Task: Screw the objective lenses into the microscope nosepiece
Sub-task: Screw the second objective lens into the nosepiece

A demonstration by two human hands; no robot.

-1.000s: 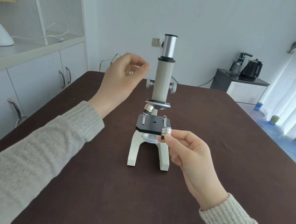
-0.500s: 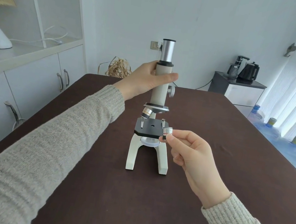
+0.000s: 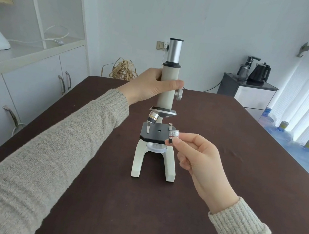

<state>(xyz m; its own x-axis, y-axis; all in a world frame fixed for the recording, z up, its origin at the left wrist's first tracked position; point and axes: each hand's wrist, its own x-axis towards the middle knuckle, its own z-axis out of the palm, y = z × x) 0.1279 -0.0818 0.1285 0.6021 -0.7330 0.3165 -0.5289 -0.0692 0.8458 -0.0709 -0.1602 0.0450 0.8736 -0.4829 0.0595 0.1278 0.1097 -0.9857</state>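
Silver lens pinched beside stage edge — nosepiece above.

My left hand grips the cream tube of the microscope, which stands upright on the dark brown table, thumb across the front of the tube just below the black collar. My right hand pinches a small silver objective lens between thumb and forefinger, just beside the right edge of the black stage and below the nosepiece. One objective already sits in the nosepiece, tilted toward the left.
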